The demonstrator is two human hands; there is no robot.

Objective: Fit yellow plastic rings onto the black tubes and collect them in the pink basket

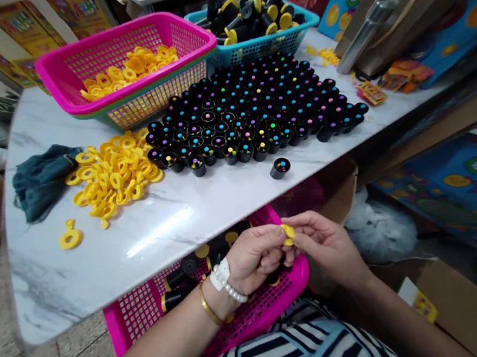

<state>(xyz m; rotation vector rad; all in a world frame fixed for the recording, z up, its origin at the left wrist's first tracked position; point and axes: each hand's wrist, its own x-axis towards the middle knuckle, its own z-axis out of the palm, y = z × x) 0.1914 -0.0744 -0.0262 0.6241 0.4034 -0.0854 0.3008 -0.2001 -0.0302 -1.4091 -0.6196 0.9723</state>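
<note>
My left hand [254,255] and my right hand [326,243] meet over the pink basket at my lap. Both pinch a small yellow plastic piece [288,233] between the fingertips; part of it is hidden by the fingers. Below them, the lower pink basket [139,310] holds black tubes with yellow ends [179,294]. On the table, just beyond my hands, one black cup-like piece [280,168] lies tilted. Farther back stand many black pieces [249,109] in tight rows, with small coloured dots in their tops.
Yellow ring pieces [115,175] lie heaped on the marbled table [157,242], beside a dark green cloth [42,179]. A larger pink basket [61,90] holds more rings. Black tubes fill a blue basket [253,50]. A metal cylinder [368,35] lies against a paper bag at right.
</note>
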